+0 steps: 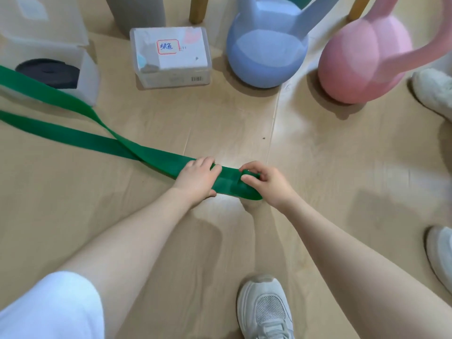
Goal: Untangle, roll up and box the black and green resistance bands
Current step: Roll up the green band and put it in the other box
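- Rolling step starting: right hand [265, 183] pinching folded end of green band [156, 156]; left hand [199, 178] gripping it beside.
- Black band [49, 72] sitting boxed.
- Next, probably: keeping the coil tight.

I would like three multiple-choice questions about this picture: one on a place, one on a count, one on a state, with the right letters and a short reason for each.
1. Where is the rolled black band?
A. in the open clear box at the left
B. on the blue kettlebell
C. under the shoe

2. How many kettlebells stand on the floor?
A. one
B. two
C. three

3. How is the green band?
A. fully rolled
B. boxed
C. mostly unrolled, with one end being rolled

Answers:
1 A, the roll lies inside that box.
2 B, a blue kettlebell and a pink kettlebell.
3 C, the left hand and right hand grip its near end; the rest trails left.
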Action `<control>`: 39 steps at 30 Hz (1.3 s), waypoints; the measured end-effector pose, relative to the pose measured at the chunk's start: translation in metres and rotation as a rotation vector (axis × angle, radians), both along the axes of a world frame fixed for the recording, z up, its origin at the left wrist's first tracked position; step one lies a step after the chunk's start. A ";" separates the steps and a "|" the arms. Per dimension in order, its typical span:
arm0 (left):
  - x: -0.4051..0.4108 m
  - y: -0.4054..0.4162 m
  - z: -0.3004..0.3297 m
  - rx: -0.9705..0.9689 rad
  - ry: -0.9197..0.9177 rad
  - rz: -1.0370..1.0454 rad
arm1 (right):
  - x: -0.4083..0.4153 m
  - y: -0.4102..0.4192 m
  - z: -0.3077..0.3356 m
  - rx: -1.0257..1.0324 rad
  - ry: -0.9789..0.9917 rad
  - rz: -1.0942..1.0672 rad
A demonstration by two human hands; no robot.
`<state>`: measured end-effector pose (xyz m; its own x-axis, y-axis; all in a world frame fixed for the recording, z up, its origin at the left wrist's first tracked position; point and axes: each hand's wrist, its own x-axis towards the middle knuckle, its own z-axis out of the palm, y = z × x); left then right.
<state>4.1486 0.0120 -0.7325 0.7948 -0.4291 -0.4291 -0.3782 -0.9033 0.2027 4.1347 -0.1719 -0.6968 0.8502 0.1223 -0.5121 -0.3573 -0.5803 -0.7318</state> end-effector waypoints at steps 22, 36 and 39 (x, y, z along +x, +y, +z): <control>-0.040 0.076 0.038 0.071 -0.359 0.021 | -0.002 0.027 -0.006 -0.227 -0.066 0.033; 0.018 0.035 0.023 -0.044 -0.106 -0.118 | -0.001 -0.034 0.006 0.497 0.158 -0.301; 0.020 0.040 0.022 -0.021 -0.105 -0.202 | 0.002 -0.057 0.004 0.572 0.181 -0.331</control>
